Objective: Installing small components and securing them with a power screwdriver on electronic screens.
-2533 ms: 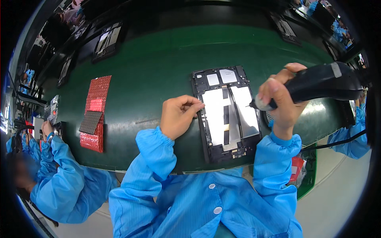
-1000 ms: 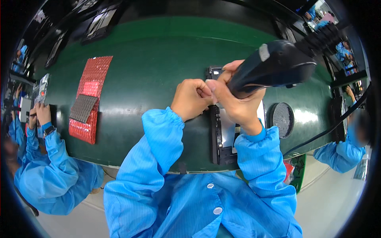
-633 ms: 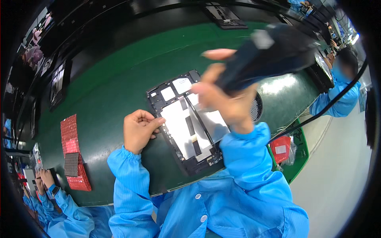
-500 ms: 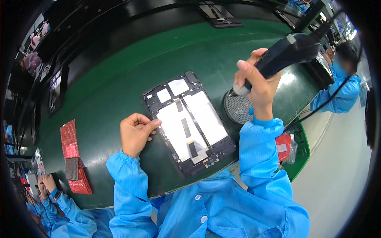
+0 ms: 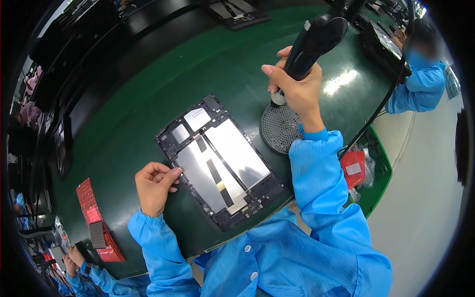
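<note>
An opened black tablet chassis with silver shielding plates lies on the green bench. My left hand rests at its left edge, fingers curled, thumb and fingertips touching the frame. My right hand is wrapped around a black electric screwdriver, held upright with its tip over a round grey perforated tray just right of the tablet. A black cable runs from the tool toward the right.
Red component trays lie at the bench's left. A red packet sits at the right edge. Another person in blue works at the far right; a sleeve and hand show at lower left. Dark trays line the back.
The screwdriver in my right hand has moved off the tablet to the round tray on the right. My left hand has stayed at the tablet's left edge.
</note>
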Demonstrator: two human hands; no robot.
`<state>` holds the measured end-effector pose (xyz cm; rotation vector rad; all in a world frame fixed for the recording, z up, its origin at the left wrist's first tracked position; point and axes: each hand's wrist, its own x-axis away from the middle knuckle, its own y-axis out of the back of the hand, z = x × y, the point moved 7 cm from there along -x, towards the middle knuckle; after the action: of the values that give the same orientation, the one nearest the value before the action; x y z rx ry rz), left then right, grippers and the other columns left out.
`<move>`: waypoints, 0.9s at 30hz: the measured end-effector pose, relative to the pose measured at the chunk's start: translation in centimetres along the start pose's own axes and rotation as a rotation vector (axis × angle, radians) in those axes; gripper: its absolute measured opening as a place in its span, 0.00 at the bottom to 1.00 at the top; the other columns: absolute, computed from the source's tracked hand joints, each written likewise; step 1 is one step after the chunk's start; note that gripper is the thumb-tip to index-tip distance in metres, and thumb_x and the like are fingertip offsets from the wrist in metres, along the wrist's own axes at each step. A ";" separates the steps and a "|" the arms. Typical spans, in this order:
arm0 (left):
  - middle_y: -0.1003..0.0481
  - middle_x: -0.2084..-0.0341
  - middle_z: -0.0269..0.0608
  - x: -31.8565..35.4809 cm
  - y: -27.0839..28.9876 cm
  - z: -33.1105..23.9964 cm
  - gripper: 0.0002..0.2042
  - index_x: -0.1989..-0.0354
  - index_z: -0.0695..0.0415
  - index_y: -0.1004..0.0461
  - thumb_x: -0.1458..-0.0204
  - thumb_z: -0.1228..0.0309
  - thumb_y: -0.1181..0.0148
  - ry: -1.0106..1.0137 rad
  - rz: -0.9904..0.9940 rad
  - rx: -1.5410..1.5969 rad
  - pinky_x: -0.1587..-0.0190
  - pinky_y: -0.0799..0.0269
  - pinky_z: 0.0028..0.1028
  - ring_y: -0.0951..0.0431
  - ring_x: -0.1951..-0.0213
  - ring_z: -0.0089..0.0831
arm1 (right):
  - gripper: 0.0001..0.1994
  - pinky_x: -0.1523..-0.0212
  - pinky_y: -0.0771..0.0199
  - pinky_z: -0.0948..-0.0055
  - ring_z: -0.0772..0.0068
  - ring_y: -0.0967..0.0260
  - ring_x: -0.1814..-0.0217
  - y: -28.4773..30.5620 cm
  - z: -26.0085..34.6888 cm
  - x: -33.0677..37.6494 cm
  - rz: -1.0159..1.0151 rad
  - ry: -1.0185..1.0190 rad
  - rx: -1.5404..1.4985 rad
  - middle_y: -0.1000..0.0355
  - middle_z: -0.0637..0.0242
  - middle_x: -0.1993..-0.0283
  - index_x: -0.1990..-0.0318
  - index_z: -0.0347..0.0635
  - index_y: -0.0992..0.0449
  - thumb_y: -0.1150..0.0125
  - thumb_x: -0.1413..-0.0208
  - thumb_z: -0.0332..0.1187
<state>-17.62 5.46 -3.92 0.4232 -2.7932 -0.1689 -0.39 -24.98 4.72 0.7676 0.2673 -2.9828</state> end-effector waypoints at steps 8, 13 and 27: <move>0.23 0.79 0.37 0.0 0.1 0.1 0.09 0.73 0.60 0.30 0.54 0.77 0.33 -0.001 -0.006 -0.008 0.80 0.31 0.15 0.24 0.78 0.20 | 0.15 0.82 0.34 0.78 0.78 0.33 0.84 -0.5 0.3 0.2 0.020 0.011 0.060 0.31 0.68 0.79 0.60 0.32 0.32 0.34 0.56 0.18; 0.24 0.77 0.37 0.0 0.9 0.7 0.07 0.71 0.62 0.28 0.51 0.75 0.35 0.012 0.000 0.037 0.79 0.30 0.16 0.24 0.77 0.21 | 0.15 0.82 0.37 0.81 0.80 0.33 0.83 -1.0 3.1 0.7 -0.092 0.059 -0.026 0.31 0.69 0.80 0.61 0.34 0.30 0.33 0.57 0.19; 0.23 0.74 0.39 -0.4 0.9 1.4 0.07 0.66 0.65 0.27 0.46 0.73 0.41 -0.010 0.075 0.206 0.79 0.26 0.20 0.22 0.76 0.23 | 0.16 0.79 0.35 0.82 0.82 0.32 0.81 -21.9 5.0 7.0 0.514 -0.051 -0.252 0.29 0.69 0.81 0.60 0.31 0.30 0.32 0.57 0.19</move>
<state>-17.93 6.53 -5.17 0.3650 -2.8420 0.1350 -10.87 -4.39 9.03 0.6170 0.3698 -2.4247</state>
